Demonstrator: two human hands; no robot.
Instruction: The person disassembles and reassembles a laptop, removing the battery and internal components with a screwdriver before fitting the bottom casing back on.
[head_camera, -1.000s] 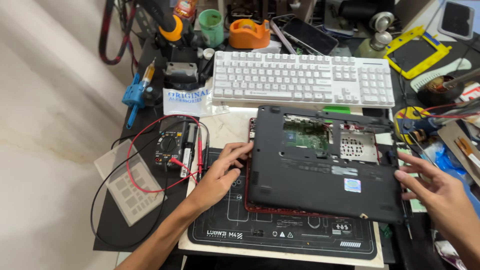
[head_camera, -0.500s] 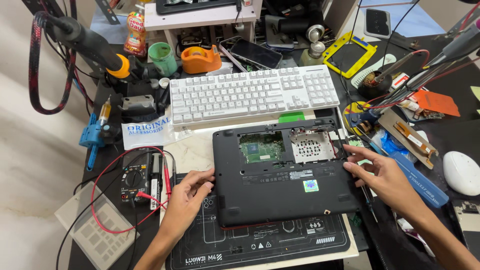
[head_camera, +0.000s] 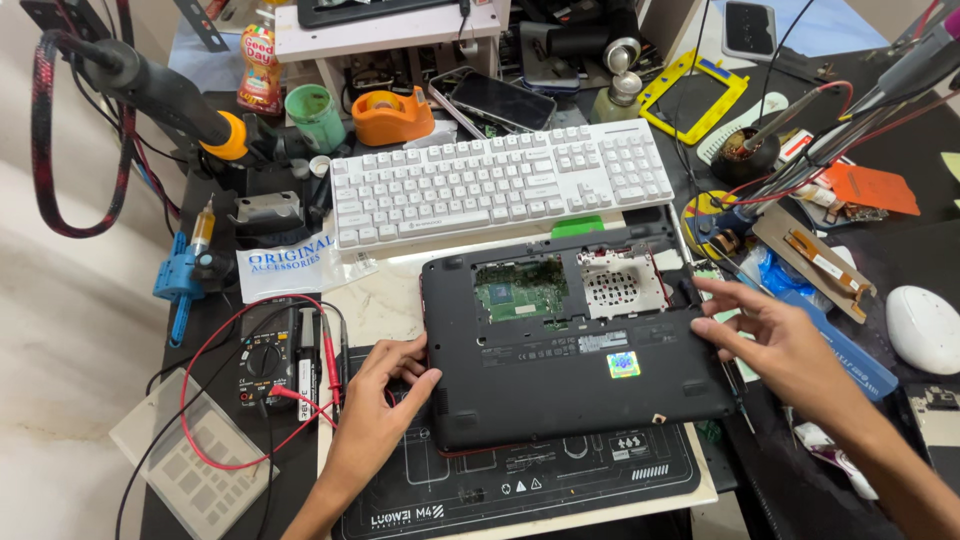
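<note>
A black laptop (head_camera: 575, 345) lies upside down on a dark work mat (head_camera: 520, 485) at the middle of a cluttered worktop (head_camera: 900, 260), in front of a white keyboard (head_camera: 500, 185). The left hand (head_camera: 385, 385) grips its left edge and the right hand (head_camera: 770, 335) presses its right edge with fingers spread, apparently steadying it. A multimeter (head_camera: 268, 360) sits left.

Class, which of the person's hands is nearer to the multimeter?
Left. The left hand grips the laptop's left edge, just right of the multimeter; the right hand is across the laptop.
</note>
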